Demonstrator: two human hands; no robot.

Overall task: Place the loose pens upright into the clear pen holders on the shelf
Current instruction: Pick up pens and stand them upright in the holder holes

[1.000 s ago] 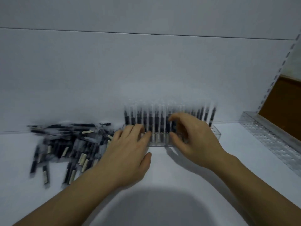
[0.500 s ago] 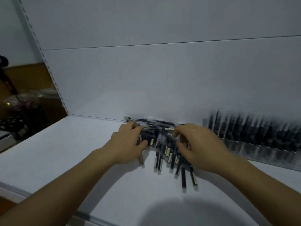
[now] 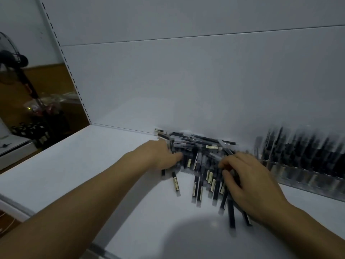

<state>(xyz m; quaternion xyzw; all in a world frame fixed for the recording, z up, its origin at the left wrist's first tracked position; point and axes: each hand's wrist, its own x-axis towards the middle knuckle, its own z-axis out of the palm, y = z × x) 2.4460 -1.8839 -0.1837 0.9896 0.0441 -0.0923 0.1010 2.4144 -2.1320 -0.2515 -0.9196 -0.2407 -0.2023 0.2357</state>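
pens (image 3: 197, 156): heaped loose on the shelf (image 3: 93, 165).
left hand (image 3: 158, 156): laid flat on the heap at 9 o'clock.
right hand (image 3: 248, 184): curled around pens at 3 o'clock.
holder (image 3: 298, 174): stood farther toward 3 o'clock, blurred.

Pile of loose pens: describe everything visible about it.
The pile of loose pens is a jumbled heap of slim dark pens with pale labels, lying flat and crisscrossed on the white shelf against the back wall, left of the clear pen holder. The left hand rests on its left edge; the right hand curls over its right side, grip unclear.
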